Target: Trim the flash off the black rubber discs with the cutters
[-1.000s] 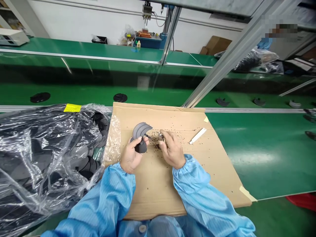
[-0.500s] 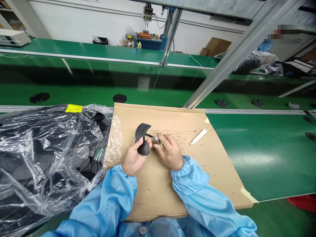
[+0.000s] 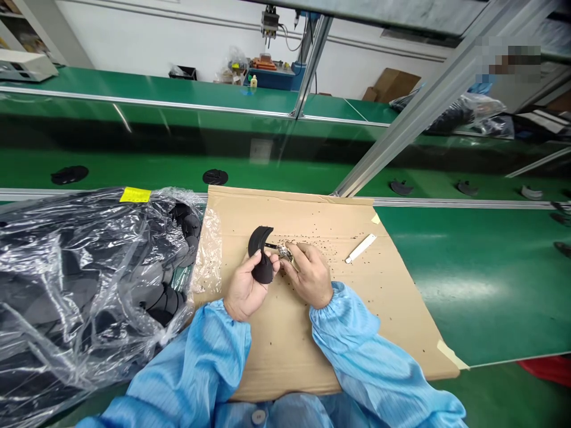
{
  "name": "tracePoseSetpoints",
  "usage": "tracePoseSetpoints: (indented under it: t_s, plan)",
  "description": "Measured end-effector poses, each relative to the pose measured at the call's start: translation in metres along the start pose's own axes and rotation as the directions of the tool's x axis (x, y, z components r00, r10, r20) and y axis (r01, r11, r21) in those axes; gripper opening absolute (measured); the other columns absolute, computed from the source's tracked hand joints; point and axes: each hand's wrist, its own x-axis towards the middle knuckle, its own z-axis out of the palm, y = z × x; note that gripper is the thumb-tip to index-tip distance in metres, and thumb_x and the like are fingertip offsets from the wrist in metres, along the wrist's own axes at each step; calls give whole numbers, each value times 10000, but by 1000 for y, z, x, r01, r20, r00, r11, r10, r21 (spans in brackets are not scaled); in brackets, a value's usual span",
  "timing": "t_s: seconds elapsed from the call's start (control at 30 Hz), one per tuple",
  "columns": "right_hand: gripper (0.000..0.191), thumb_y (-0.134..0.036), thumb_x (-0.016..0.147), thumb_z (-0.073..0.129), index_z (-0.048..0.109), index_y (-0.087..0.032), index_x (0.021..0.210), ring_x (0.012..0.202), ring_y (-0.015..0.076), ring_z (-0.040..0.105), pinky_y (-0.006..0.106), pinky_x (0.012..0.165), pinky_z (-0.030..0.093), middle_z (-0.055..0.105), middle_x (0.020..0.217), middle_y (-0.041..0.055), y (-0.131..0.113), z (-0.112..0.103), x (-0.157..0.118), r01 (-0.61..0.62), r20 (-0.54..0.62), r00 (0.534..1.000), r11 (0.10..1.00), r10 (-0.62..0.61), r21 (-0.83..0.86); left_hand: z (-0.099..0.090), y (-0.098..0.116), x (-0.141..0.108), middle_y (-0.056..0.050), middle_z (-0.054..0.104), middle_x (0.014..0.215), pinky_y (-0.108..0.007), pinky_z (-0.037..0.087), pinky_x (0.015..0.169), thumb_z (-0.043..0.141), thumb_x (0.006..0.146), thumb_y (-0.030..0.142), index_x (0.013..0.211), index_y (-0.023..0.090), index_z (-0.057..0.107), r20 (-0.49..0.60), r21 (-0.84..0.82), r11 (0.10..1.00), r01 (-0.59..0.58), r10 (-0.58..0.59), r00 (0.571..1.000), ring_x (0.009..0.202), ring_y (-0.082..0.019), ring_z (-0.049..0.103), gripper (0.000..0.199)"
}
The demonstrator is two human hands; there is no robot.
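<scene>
ok, black part [image 3: 257, 242] is up in the left hand [image 3: 246, 290], over the cardboard sheet [image 3: 303, 339], left of its middle. long axis runs roughly near-far, away from the wearer: wide curved end at the far side, rounded end nearest the wearer, narrower waist between. the far end's upper tip hooks over to the right; its bulging edge faces left.

left hand: thumb across the waist, fingers behind, closed firmly round the part. palm side is up.

right hand [image 3: 312, 276]: fingers curled, thumb and index nearly together on a small shiny metal piece [image 3: 284, 253]. it sits just right of the part. a thin dark rod [image 3: 271, 246] runs sideways between the two, about square to the part's long axis. can't tell which of them the rod belongs to.

black specks [image 3: 319, 242] scattered on the cardboard, thickest by the right hand. white strip [image 3: 361, 248] lies flat right of that, slanting, far end to the right.

clear plastic bag [image 3: 89, 285] of dark parts beside the cardboard, left. yellow label [image 3: 135, 195] on its far edge. green desk [image 3: 446, 285] shows to the right. more dark parts [image 3: 215, 176] lie spaced out on the green strip beyond the cardboard.
</scene>
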Motion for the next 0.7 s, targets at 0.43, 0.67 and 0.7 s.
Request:
tracePoseSetpoints:
  t_s: [0.43,0.67,0.7]
  plan:
    - [283,-319,942,525,620,-195,1178,847,212,604,330,772,491,659,933,87,2,-1,-2,-23,55,998,1000,24,-16,-5,-2,3,-53,628,835,-343,563,829,520,879,104,906,128,618,37,51,998,-38,36,999,778,-144,658,104]
    - [276,-336,948,515,627,-179,1146,825,194,628,297,762,504,673,916,80,-1,0,-4,-88,100,992,993,80,76,-8,-3,5,-52,630,850,-357,547,834,541,871,115,948,142,609,66,90,992,-89,83,994,806,-159,659,107]
    - [277,-341,947,516,630,-179,1140,818,189,630,293,750,509,673,915,77,-1,0,-4,-113,111,989,985,98,132,-8,-4,5,-51,633,852,-354,545,829,550,865,114,956,147,604,67,98,990,-102,96,993,813,-162,661,111]
